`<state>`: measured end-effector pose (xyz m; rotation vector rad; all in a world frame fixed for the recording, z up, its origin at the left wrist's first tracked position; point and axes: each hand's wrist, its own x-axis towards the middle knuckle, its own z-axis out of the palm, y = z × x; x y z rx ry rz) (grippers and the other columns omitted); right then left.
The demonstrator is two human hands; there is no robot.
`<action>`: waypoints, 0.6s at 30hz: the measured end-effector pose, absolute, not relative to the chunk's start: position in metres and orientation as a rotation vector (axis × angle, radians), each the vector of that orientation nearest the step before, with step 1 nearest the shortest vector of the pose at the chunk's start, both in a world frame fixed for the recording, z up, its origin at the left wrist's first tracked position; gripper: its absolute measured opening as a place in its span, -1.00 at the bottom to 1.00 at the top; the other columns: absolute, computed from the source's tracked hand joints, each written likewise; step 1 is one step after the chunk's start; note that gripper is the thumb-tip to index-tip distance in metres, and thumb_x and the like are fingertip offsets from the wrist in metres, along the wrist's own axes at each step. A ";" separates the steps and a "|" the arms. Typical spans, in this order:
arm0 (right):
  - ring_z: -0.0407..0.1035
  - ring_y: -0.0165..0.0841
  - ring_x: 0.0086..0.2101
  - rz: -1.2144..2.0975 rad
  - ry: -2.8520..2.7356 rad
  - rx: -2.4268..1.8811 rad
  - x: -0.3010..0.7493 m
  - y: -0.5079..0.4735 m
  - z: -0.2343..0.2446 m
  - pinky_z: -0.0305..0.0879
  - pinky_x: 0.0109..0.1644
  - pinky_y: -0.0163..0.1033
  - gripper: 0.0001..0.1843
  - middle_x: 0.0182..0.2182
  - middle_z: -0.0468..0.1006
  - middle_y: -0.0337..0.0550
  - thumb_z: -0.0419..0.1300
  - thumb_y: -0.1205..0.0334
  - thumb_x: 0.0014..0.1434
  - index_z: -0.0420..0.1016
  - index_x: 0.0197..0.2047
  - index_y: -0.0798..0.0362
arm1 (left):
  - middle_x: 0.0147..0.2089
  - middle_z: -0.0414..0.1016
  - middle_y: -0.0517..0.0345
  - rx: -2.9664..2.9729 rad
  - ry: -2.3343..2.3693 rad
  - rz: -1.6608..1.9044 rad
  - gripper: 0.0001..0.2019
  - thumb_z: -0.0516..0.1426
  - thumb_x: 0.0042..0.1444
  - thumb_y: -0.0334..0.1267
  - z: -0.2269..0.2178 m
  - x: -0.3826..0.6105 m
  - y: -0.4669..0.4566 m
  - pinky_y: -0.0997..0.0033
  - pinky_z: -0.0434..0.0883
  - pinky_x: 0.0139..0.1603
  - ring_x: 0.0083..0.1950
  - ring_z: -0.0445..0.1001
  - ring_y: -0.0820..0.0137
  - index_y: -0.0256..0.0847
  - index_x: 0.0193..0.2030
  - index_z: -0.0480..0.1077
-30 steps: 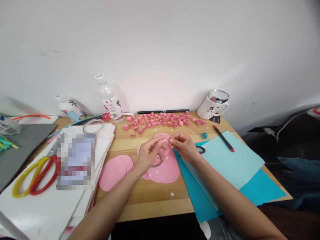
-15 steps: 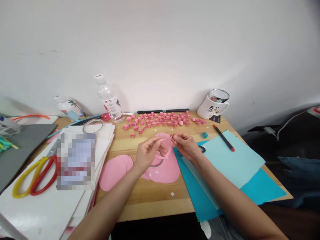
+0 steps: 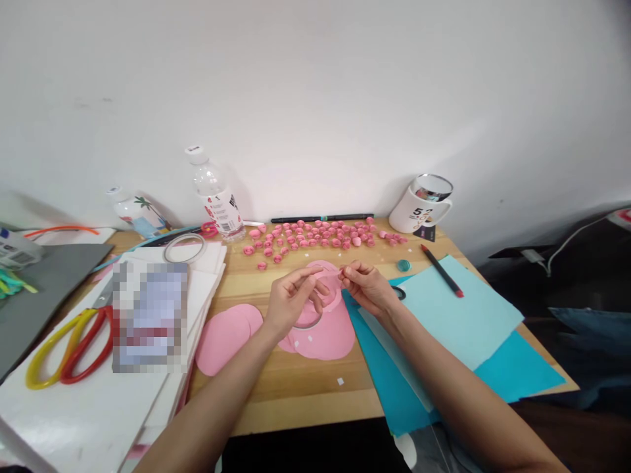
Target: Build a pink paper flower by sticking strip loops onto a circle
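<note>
My right hand (image 3: pixel 367 286) pinches one end of a curling pink paper strip (image 3: pixel 334 299) between thumb and fingertips. My left hand (image 3: pixel 293 299) is closed at the strip's other side, its fingers bent around the paper. Between the hands the strip loops loosely over a stack of pink paper circles (image 3: pixel 328 338). A ring-shaped roll of tape (image 3: pixel 309 322) shows partly below my left fingers. Beyond the hands lie several small rolled pink paper roses (image 3: pixel 318 233).
More pink circles (image 3: pixel 227 338) lie at left, beside white papers with scissors (image 3: pixel 73 355). Blue sheets (image 3: pixel 444 322) with a dark red-tipped pen (image 3: pixel 441 269) lie right. A bottle (image 3: pixel 217 197), a long black pen (image 3: pixel 323 219) and a mug (image 3: pixel 417 207) stand or lie along the wall.
The hands stay almost in place. The fingers have shifted slightly, and the loop of the pink strip between them hangs a little differently.
</note>
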<state>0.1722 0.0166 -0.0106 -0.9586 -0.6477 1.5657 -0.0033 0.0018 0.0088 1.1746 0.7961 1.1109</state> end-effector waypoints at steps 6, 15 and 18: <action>0.42 -0.52 -0.50 1.582 -0.628 -0.967 0.172 0.019 -0.012 0.39 -0.38 -0.46 -0.76 -0.54 0.57 -0.27 0.47 0.18 -0.35 0.53 -0.58 0.05 | -0.45 0.51 0.11 1.145 0.847 1.139 -0.71 0.12 0.08 -0.20 0.008 -0.004 0.003 0.45 0.38 -0.55 -0.65 0.41 0.49 -0.34 -0.10 0.40; 0.47 -0.46 -0.43 1.579 -0.690 -0.960 0.171 0.018 -0.008 0.41 -0.27 -0.40 -0.83 -0.42 0.62 -0.22 0.40 0.29 -0.21 0.59 -0.43 0.05 | -0.48 0.51 0.13 1.113 0.855 1.145 -0.71 0.14 0.06 -0.19 0.009 -0.002 0.004 0.46 0.36 -0.57 -0.66 0.39 0.50 -0.34 -0.13 0.41; 0.46 -0.50 -0.45 1.561 -0.659 -0.955 0.172 0.019 -0.011 0.39 -0.33 -0.45 -0.81 -0.46 0.61 -0.24 0.42 0.31 -0.24 0.57 -0.45 0.05 | -0.47 0.51 0.12 1.104 0.855 1.139 -0.72 0.14 0.06 -0.20 0.008 -0.003 0.004 0.46 0.36 -0.58 -0.66 0.40 0.49 -0.35 -0.14 0.40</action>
